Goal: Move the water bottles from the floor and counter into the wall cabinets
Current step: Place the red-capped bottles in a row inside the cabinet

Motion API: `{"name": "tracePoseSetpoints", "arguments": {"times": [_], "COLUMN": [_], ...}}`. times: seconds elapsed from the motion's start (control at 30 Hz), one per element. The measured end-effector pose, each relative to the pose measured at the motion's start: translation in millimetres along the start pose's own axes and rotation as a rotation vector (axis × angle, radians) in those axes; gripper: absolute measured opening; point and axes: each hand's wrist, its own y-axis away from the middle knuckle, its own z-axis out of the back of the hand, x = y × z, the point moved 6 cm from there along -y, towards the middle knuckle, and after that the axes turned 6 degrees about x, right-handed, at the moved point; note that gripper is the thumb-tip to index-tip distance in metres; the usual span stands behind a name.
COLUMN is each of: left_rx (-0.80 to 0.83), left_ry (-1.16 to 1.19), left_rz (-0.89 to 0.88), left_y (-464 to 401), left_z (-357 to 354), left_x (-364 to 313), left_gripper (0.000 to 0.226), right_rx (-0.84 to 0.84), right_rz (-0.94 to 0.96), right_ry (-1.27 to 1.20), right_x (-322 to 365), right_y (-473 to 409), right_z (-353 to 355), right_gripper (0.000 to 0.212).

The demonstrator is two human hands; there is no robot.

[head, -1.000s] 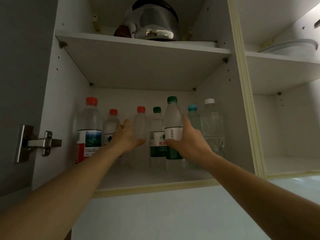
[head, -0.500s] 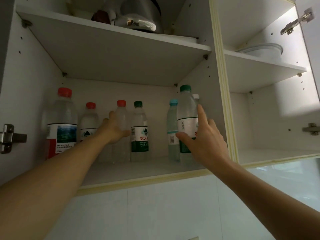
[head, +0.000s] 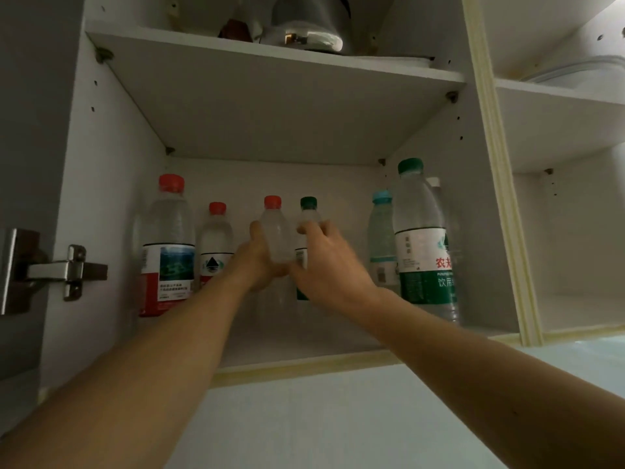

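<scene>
Obs.: the person stands below the open wall cabinet (head: 111,184), both arms reaching up into its lower compartment.

Lower shelf (head: 304,336), left to right:
- large red-capped bottle with red label (head: 168,252), upright near the left wall
- smaller red-capped bottle (head: 215,242), upright, just beside it
- unlabelled red-capped bottle (head: 275,231), upright, mid-shelf
- small green-capped bottle (head: 308,214), touching or nearly touching the unlabelled one
- blue-capped bottle (head: 382,242), set apart to the right
- tall green-capped bottle (head: 422,248), nearer the front edge by the right wall
- a further clear bottle behind the tall one, mostly hidden; only a sliver shows

Hands: the left hand (head: 258,262) is wrapped around the lower body of the unlabelled red-capped bottle, thumb up its left side, fingers closed on it. The right hand (head: 324,262) is on the small green-capped bottle, fingers (head: 313,228) curled at its shoulder; it reads as a hold, though the far side of the grasp is hidden.

Other: a metal kettle (head: 304,25) sits on the upper shelf. The neighbouring compartment (head: 575,231) to the right holds no bottles in its visible part.

Assessment: at least seven bottles are already stored. The two middle ones appear to be under final positioning, probably being pushed back or squared up. Neither the floor nor the worktop is in view, so I cannot tell how many bottles remain outside. There is open shelf between the green-capped and blue-capped bottles.
</scene>
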Motion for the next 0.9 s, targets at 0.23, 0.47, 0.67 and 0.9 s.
{"name": "tracePoseSetpoints", "arguments": {"times": [0.23, 0.47, 0.67, 0.9], "left_rx": [-0.032, -0.049, -0.027, -0.012], "left_ry": [-0.206, -0.665, -0.894, -1.155], "left_rz": [0.002, 0.010, 0.070, 0.064], "left_y": [10.5, 5.0, 1.6, -4.3], "left_z": [4.2, 16.4, 14.9, 18.6], "left_x": [-1.9, 6.2, 14.4, 9.0], "left_gripper": [0.126, 0.104, 0.097, 0.099], "right_rx": [0.192, 0.350, 0.374, 0.257], "right_rz": [-0.474, -0.553, -0.446, -0.314], "right_ry": [-0.260, -0.461, -0.411, -0.261], "right_x": [-42.5, -60.5, -55.4, -60.5], "right_y": [-66.9, -81.6, -85.5, -89.8], "right_z": [-26.2, -42.8, -55.9, -68.8], "right_gripper": [0.088, 0.070, 0.076, 0.079]}}
